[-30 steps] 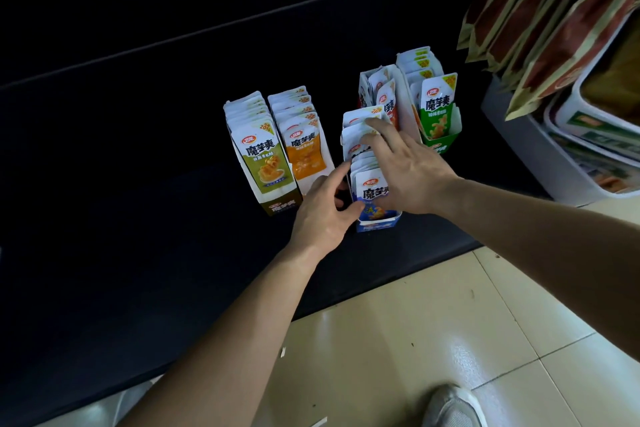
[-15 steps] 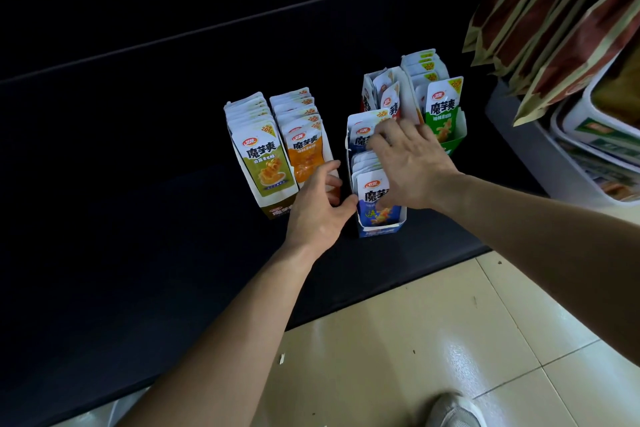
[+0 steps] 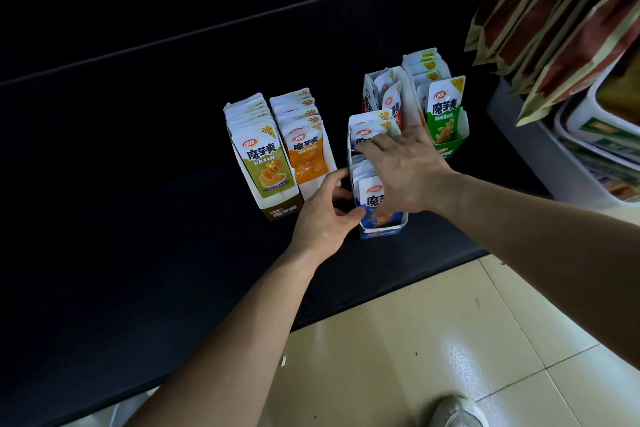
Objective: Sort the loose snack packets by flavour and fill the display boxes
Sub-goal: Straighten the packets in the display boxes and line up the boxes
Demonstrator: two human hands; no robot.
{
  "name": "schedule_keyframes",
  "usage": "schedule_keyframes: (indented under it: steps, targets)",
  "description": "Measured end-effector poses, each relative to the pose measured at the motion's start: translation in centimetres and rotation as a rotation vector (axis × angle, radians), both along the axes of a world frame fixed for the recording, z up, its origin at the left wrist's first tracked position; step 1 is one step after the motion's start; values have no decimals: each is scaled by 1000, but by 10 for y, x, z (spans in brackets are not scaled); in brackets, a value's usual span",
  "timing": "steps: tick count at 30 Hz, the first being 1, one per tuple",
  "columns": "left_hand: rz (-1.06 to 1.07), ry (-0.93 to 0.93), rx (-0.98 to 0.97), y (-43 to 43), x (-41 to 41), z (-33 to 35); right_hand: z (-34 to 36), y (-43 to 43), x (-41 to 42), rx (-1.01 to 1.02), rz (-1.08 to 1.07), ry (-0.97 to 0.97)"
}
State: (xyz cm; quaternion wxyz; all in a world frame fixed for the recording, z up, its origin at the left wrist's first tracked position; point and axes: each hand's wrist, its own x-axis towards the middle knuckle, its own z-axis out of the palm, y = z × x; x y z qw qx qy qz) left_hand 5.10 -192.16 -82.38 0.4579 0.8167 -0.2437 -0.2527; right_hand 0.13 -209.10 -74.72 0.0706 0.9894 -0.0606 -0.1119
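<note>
Five display boxes of snack packets stand on a dark shelf. The blue box (image 3: 381,229) is nearest, at the shelf's front. My left hand (image 3: 323,215) grips its left front corner, thumb on the front and fingers along the side. My right hand (image 3: 405,170) lies over the blue packets (image 3: 369,130) inside, fingers spread and pressing on their tops. Left of it stand the olive box (image 3: 263,163) and the orange box (image 3: 306,146), both full. Behind are the red box (image 3: 384,94) and the green box (image 3: 445,121).
A white rack (image 3: 526,149) with tubs and hanging red-brown bags (image 3: 561,21) juts in at the right, close to the green box. The shelf edge runs diagonally above a beige tiled floor (image 3: 433,340). A shoe (image 3: 457,411) shows at the bottom.
My right hand has slid slightly forward over the blue packets, fingers now pushing the rear packets. My left hand stays on the blue box's corner.
</note>
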Motion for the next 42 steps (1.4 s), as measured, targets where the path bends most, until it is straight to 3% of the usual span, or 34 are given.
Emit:
schedule_keyframes:
  steps: [9,19,31,42]
  targets:
    - [6,44,36,-3,-6,-4,-6,3,-1,32,36,-74]
    - [29,169,22,-4,-6,-6,-3,-1,0,-99,103,-26]
    - [15,182,34,-6,-4,-12,-14,-4,-6,-165,53,-267]
    - [5,179,18,-5,-2,-13,-14,-5,5,-87,-80,-247]
